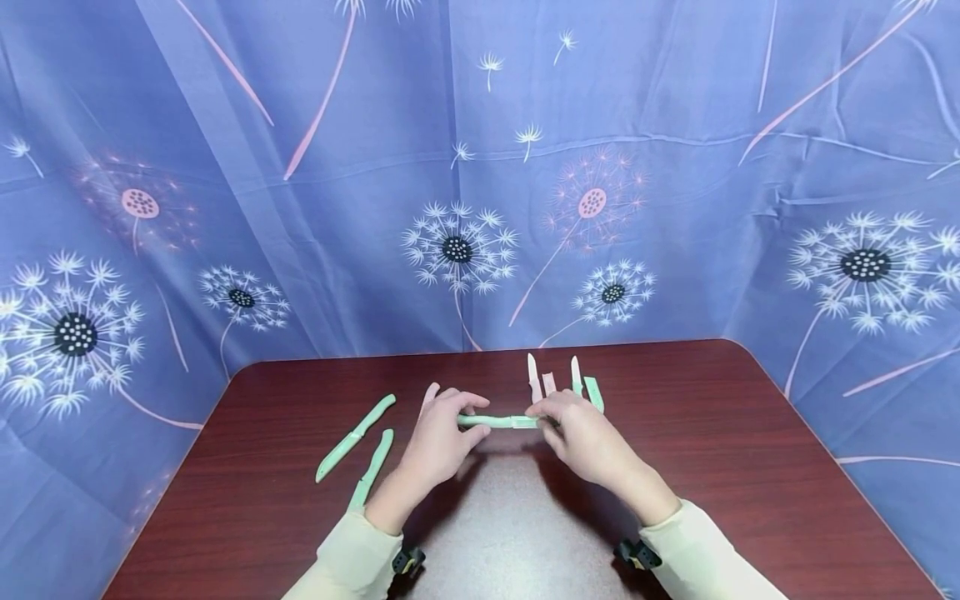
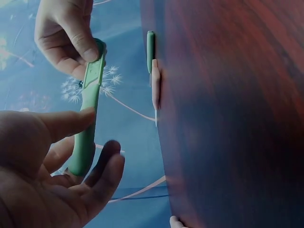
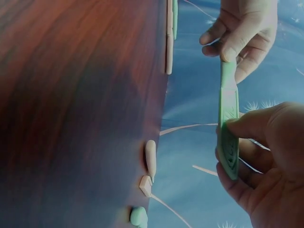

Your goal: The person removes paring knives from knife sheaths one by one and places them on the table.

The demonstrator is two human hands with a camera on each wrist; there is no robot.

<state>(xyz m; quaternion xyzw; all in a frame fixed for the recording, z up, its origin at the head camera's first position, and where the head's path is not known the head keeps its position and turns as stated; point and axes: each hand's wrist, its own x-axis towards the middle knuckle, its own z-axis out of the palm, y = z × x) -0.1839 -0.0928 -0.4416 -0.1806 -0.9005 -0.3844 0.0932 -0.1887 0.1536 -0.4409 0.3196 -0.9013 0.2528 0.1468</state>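
Between my hands, above the table, is a green knife [image 1: 491,422] with its blade inside a green sheath [image 3: 229,123]. My left hand [image 1: 441,435] holds the handle between thumb and fingers. My right hand [image 1: 588,437] pinches the sheath, thumb on its flat face in the right wrist view. The blade itself is hidden. Past my right hand lie a pink knife [image 1: 534,381] and a green-handled knife [image 1: 576,375], pale blades bare, beside a pink sheath [image 1: 549,383] and a green sheath [image 1: 594,393].
Left of my left hand, a sheathed green knife [image 1: 356,437] and another green knife [image 1: 372,468], partly behind my forearm, lie on the dark red table [image 1: 247,467]. A pink handle [image 1: 431,393] shows behind my left hand. A blue dandelion-print cloth [image 1: 360,250] hangs around the table.
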